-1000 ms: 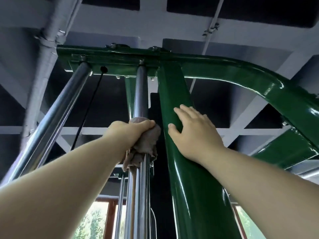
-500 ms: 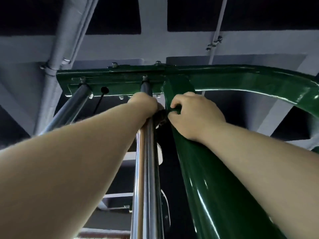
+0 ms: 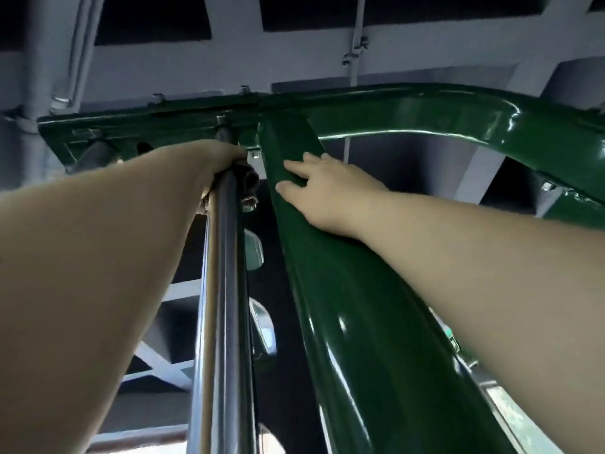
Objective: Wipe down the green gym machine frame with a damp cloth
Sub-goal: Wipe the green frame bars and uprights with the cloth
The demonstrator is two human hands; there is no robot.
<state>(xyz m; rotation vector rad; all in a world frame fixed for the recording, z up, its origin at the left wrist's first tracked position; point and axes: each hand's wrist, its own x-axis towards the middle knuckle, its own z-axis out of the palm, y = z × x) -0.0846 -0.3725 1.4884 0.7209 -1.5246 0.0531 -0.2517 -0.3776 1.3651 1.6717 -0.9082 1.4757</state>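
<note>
Head view, looking steeply up: the left hand [image 3: 222,157] is wrapped round a vertical chrome rod [image 3: 226,290] just under the top of the machine. It grips a bunched, brownish cloth [image 3: 249,183] against the rod. Its fingers are mostly hidden behind the rod and the back of the hand, so only the closed grip shows. A fold of the cloth sticks out on the right side of the rod and hangs a little below the hand.

The right hand [image 3: 327,188] lies flat on the green frame [image 3: 366,339], on the front face of the thick upright post, near where the post meets the top crossbar. Its fingers [image 3: 296,167] are straight and slightly spread, pressed to the paint and holding nothing. The thumb rests lower on the same face.

The frame is dark green and glossy, with bright streaks of reflected light along the post and along the curved crossbar [image 3: 442,116] that bends down to the right. Bolts stand up from the flat plate at the top, where the rod ends. A second rod [image 3: 95,152] meets the plate further left, partly behind the left forearm.

Above is a grey ceiling [image 3: 235,57] of beams with dark recesses between them. Thick grey pipes [image 3: 36,60] run along it at the left, and a thin clamped conduit [image 3: 358,27] runs at the centre right. Daylight and foliage show through a window [image 3: 510,417] at the lower right.
</note>
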